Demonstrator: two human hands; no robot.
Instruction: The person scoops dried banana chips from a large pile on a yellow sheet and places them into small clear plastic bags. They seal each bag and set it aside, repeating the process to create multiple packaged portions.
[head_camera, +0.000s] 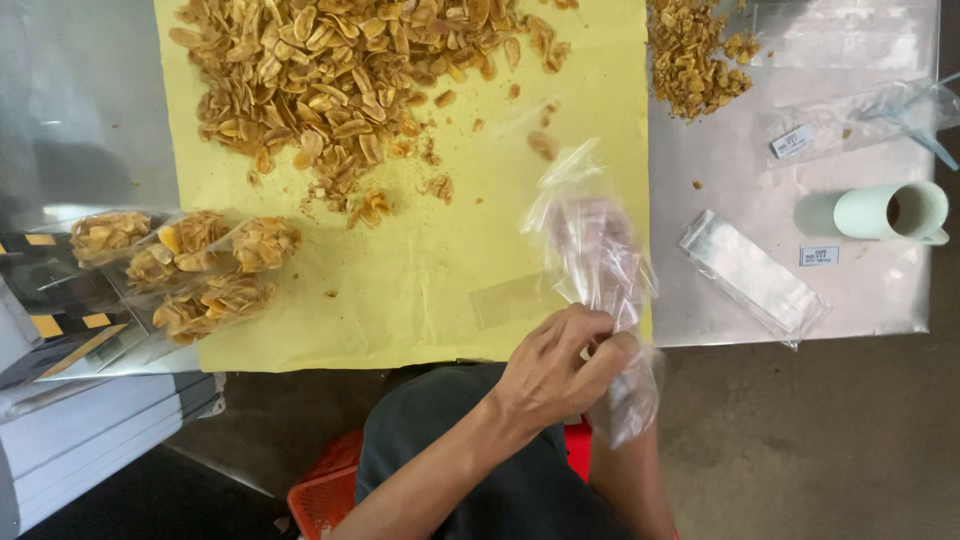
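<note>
One empty clear plastic bag (590, 250) held upright at the table's near edge, pinched at its lower part by left hand (555, 370) fingers; right hand (630, 395) sheathed in clear film, finger state cannot be told; four filled chip bags (190, 265) laid on yellow paper sheet (420, 270); two loose chip piles, larger (340, 70), smaller (695, 50); one pale green cup (895, 212)

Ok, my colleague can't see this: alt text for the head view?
A person's left hand and plastic-gloved right hand hold an empty clear bag over a yellow sheet bearing a chip pile; filled bags lie left.
</note>
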